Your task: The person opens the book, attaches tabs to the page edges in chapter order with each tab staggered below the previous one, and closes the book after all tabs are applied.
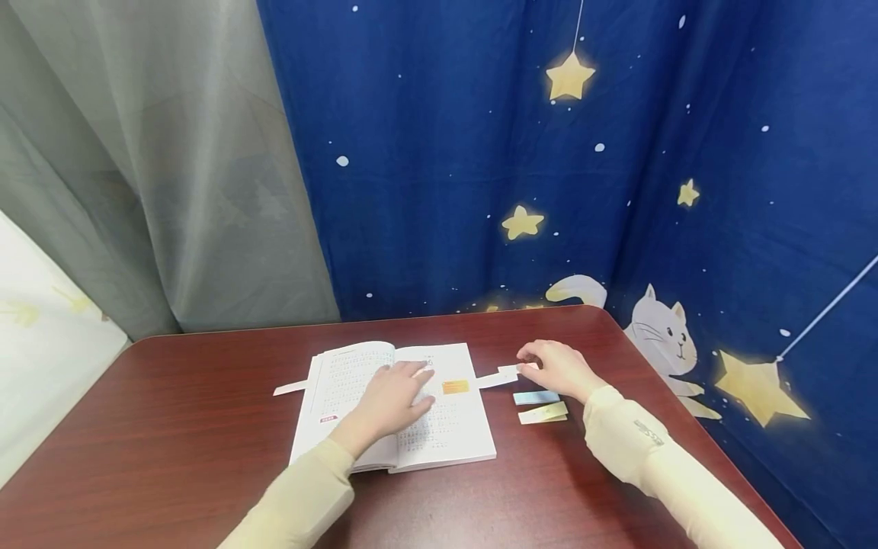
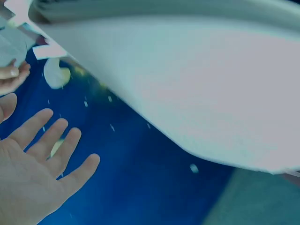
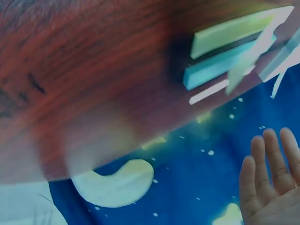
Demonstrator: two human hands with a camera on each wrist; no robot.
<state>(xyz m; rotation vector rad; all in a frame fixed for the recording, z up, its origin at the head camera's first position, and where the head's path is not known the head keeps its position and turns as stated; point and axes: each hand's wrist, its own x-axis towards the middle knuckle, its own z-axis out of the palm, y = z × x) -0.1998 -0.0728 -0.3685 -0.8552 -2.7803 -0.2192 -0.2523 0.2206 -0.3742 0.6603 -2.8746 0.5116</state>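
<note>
An open book (image 1: 446,427) lies on the table, printed pages facing up. My left hand (image 1: 391,400) lies over its middle, fingers spread; the left wrist view also shows the left hand (image 2: 42,164) with straight, parted fingers. To the right of the book, my right hand (image 1: 559,367) is over a whitish strip pad (image 3: 211,91), its thumb close to the pad's end. Straight fingers show on the right hand (image 3: 274,178) in the right wrist view; its thumb is out of sight there. A white paper strip (image 1: 497,380) sticks out from the book's right edge.
Nearer me than the whitish pad lie a blue strip pad (image 1: 536,397) and a yellow strip pad (image 1: 542,413) with a lifted leaf. Another white strip (image 1: 291,387) juts from the book's left side. An orange note (image 1: 456,386) is on the right page. Curtains (image 1: 439,191) hang behind the table (image 1: 171,442).
</note>
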